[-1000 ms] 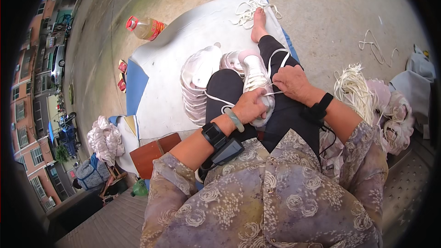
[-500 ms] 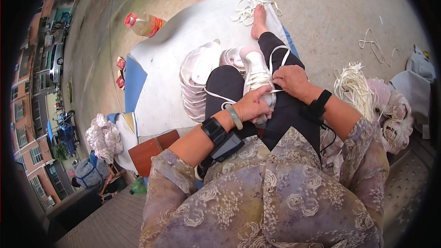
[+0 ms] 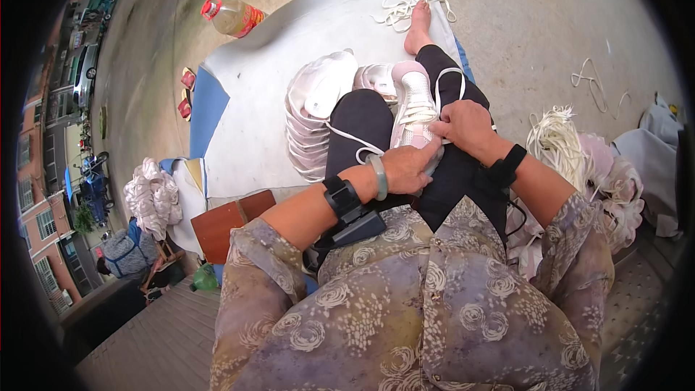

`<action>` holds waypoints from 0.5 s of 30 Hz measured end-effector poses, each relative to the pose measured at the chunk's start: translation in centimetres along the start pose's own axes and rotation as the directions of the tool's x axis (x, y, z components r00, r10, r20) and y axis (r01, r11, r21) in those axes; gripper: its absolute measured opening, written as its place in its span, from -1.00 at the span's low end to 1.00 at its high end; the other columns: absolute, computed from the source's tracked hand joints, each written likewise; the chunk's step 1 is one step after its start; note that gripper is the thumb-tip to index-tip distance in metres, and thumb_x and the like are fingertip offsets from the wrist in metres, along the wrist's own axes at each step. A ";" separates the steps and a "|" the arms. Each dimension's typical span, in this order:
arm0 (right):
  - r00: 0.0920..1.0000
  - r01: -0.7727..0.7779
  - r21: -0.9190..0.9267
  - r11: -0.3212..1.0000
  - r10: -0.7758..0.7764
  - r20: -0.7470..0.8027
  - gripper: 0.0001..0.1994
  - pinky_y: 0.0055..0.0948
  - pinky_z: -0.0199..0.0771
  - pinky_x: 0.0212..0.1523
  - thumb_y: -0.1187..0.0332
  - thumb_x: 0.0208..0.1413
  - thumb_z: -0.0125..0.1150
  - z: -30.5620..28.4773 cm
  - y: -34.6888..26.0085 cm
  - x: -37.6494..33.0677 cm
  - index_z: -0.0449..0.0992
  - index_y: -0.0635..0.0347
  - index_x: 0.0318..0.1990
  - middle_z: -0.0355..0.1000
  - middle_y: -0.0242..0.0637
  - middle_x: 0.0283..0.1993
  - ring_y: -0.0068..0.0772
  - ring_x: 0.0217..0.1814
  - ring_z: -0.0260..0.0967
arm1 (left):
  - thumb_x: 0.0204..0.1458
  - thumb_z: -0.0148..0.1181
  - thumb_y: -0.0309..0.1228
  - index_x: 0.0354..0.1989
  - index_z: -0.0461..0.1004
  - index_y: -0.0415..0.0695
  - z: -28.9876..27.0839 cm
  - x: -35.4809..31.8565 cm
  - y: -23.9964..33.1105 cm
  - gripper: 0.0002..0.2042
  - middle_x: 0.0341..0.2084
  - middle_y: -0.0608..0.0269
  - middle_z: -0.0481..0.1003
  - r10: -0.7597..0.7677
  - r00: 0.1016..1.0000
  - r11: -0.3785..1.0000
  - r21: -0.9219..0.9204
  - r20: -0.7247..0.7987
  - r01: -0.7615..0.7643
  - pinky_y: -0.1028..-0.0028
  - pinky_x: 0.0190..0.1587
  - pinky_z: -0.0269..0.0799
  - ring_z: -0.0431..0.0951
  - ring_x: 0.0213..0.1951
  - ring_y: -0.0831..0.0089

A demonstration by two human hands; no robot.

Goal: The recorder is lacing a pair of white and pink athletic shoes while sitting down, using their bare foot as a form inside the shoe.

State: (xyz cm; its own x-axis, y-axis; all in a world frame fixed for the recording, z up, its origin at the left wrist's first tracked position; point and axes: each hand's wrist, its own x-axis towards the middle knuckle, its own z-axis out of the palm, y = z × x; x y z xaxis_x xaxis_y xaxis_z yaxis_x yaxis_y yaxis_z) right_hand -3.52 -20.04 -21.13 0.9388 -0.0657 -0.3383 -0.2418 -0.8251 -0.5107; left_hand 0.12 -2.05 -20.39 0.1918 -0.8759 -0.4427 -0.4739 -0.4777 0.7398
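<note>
A pale pink and white sneaker (image 3: 414,105) rests on my lap, between my black-trousered legs. My left hand (image 3: 407,168) grips its near end from below. My right hand (image 3: 465,124) pinches the white shoelace (image 3: 347,139) at the shoe's side; the lace loops out across my left thigh. A green bangle and a black wrist device sit on my left forearm, a black band on my right wrist. My bare foot (image 3: 418,25) stretches out on the white mat (image 3: 253,123).
A stack of pale shoe parts (image 3: 313,119) lies left of my legs. Loose white laces (image 3: 409,0) lie by my foot, a bundle of laces (image 3: 559,141) at right. A plastic bottle (image 3: 233,16), red sandals (image 3: 186,93) and a brown box (image 3: 230,221) surround the mat.
My hands have shifted slightly along the sneaker and the lace loop on my thigh has changed shape; the shoe stays on my lap.
</note>
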 end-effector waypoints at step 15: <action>0.994 -0.070 0.106 0.992 0.061 0.086 -0.78 -0.16 0.40 -0.29 0.26 -0.21 0.16 0.6 -0.2 0.0 0.51 0.26 -0.48 0.44 -0.01 -0.47 0.00 -0.34 0.42 | -0.13 0.07 -0.32 -0.45 0.51 -0.02 -1.0 3.7 0.1 -0.87 -0.60 0.06 0.47 -0.151 0.852 0.954 0.150 -0.501 0.258 0.19 -0.42 0.39 0.50 -0.47 0.07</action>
State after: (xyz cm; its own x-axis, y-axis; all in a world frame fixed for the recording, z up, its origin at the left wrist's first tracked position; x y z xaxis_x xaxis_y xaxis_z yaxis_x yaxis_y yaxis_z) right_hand -3.66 -19.53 -21.46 0.8977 -0.0670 -0.4355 -0.3312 -0.7544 -0.5667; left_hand 1.62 -5.39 -21.41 0.6657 -0.7082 -0.2352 -0.5321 -0.6714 0.5159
